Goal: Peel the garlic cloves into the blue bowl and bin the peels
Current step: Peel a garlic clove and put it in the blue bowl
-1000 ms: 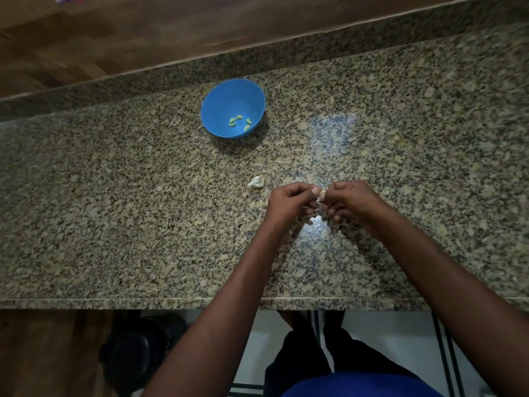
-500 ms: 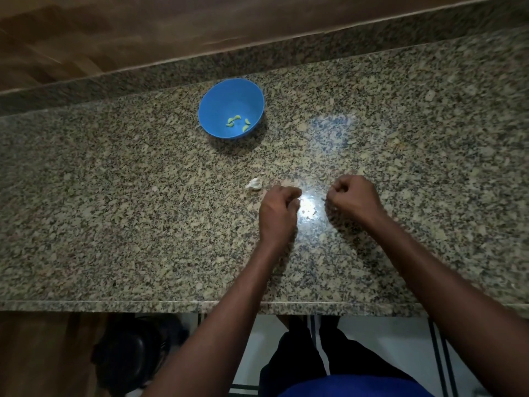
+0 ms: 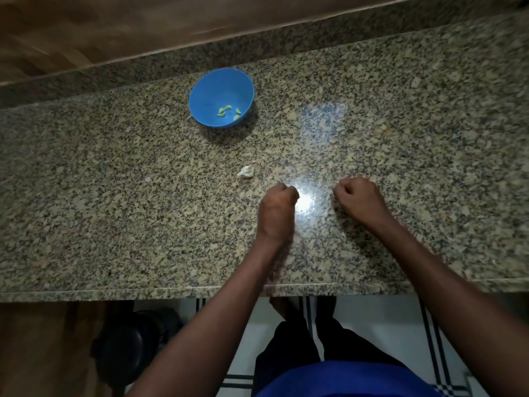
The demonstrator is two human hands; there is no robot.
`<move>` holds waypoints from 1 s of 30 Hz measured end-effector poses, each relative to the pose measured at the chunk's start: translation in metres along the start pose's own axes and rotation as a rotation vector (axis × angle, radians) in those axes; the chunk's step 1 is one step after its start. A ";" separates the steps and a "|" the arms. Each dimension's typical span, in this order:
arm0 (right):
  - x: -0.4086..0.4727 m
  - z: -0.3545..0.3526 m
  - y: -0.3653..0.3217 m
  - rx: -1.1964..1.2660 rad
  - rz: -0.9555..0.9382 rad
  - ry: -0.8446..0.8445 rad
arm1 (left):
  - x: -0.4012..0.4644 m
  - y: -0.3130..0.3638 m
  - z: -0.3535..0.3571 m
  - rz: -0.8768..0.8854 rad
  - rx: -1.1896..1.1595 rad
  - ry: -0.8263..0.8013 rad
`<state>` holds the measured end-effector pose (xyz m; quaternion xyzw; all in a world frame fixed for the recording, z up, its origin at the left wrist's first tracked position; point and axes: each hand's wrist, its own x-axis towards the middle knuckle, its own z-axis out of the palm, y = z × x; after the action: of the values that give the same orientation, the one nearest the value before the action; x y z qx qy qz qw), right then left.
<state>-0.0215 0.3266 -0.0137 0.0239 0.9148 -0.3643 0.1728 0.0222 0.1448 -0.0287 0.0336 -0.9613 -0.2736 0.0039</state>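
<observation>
Granite counter, blue bowl holding cloves, garlic piece, both hands' fingers clenched, contents hidden

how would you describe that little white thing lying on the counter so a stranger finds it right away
Start at the blue bowl on the granite counter. Come toward the person; just before the left hand lies a small white papery lump. It is the only white thing on the speckled stone.

Glossy speckled granite counter
</observation>
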 end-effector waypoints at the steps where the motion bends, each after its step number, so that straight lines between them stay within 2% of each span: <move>1: -0.003 0.000 -0.001 -0.011 -0.011 0.005 | 0.003 -0.008 -0.005 -0.044 -0.019 -0.022; 4: -0.008 0.004 0.003 -0.024 -0.068 0.028 | 0.002 -0.028 -0.021 -0.171 -0.148 -0.040; 7: -0.011 0.009 0.005 -0.015 -0.129 0.013 | -0.014 -0.035 -0.025 -0.115 -0.122 -0.006; 13: -0.020 0.015 0.000 -0.001 -0.105 -0.034 | -0.052 -0.012 -0.011 0.007 -0.074 -0.034; 18: -0.026 0.021 0.006 0.173 -0.026 -0.018 | -0.054 0.009 0.004 -0.037 -0.103 0.049; 22: -0.030 0.026 0.009 0.309 0.027 -0.035 | -0.055 0.022 0.021 0.021 -0.043 0.050; 25: -0.034 0.030 0.006 0.394 0.070 -0.042 | -0.059 0.009 0.023 0.060 0.049 0.074; 30: -0.043 0.040 0.005 0.523 0.105 -0.088 | -0.071 -0.028 0.001 -0.068 0.062 0.138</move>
<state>0.0320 0.3067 -0.0294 0.0993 0.7788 -0.5793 0.2190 0.0946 0.1265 -0.0428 0.0849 -0.9651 -0.2405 0.0599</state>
